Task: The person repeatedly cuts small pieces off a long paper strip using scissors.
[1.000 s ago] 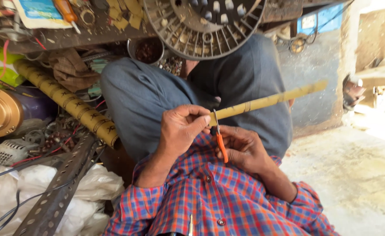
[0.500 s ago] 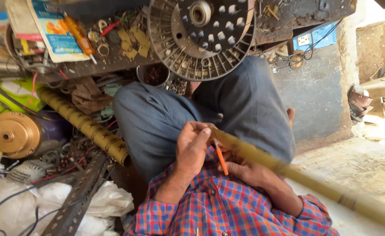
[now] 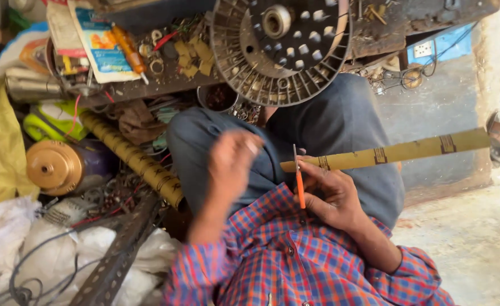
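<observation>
Right hand (image 3: 332, 195) grips yellow strip (image 3: 386, 154) and orange cutter (image 3: 299, 184)

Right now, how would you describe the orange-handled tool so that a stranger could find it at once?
Start at the big round slotted metal disc at the top. Below it, over the checked shirt, the right hand grips a long yellowish strip. The tool stands upright there, thin and bright orange, unlike the strip.

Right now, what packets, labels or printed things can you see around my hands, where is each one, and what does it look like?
Printed packet: on the cluttered bench, upper left; flat, rectangular, blue, white and orange.
Long strip: held in the right hand, reaching right; yellowish with dark stamped marks.
Rolled tube: left of the knees, slanted; yellowish, same dark marks.
Wall socket plate: upper right, white on blue.
Left hand: blurred, holds nothing printed.
</observation>
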